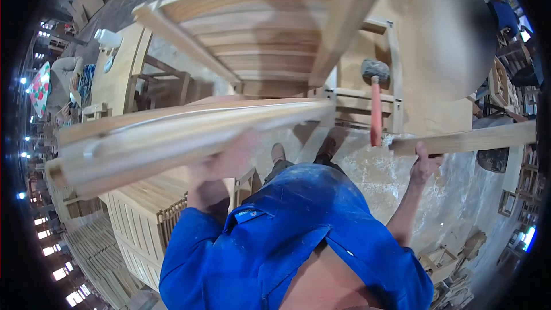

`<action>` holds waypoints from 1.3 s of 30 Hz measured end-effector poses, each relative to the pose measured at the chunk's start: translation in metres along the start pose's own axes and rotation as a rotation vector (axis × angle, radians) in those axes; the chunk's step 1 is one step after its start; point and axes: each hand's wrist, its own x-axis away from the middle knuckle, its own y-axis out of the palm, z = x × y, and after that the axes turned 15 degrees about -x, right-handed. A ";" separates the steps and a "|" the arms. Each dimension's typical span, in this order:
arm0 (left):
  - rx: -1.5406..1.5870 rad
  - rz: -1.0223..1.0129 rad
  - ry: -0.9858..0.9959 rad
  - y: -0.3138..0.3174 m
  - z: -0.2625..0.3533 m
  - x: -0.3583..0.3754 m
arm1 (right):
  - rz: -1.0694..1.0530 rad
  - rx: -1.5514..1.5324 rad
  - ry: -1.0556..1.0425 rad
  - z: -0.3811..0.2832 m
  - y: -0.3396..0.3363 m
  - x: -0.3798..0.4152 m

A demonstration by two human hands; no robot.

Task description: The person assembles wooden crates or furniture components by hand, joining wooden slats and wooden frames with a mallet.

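A slatted wooden frame (261,39) is the largest thing, in front of the person. Nearer, the left hand (229,158) is closed around long wooden pieces (155,146) (too blurred for counting them). The right hand (426,165), at the far right, grips a wooden bar (479,139). Between frame and bar lies a mallet (376,106) with red handle.

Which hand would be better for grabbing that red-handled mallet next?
Probably the right hand: it's nearer the mallet, though it would first have to put down its wooden piece. The blurred left hand is farther away and seems to support a bulkier wooden load.
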 end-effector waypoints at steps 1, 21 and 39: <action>-0.109 0.185 -0.035 -0.031 -0.010 0.011 | -0.013 -0.031 -0.040 -0.010 0.026 0.002; -0.673 0.286 -0.001 -0.090 -0.150 -0.050 | -0.264 0.401 -0.220 0.099 0.240 0.048; -0.641 0.152 0.044 -0.058 -0.158 -0.069 | -0.259 0.732 -0.209 0.157 0.258 0.029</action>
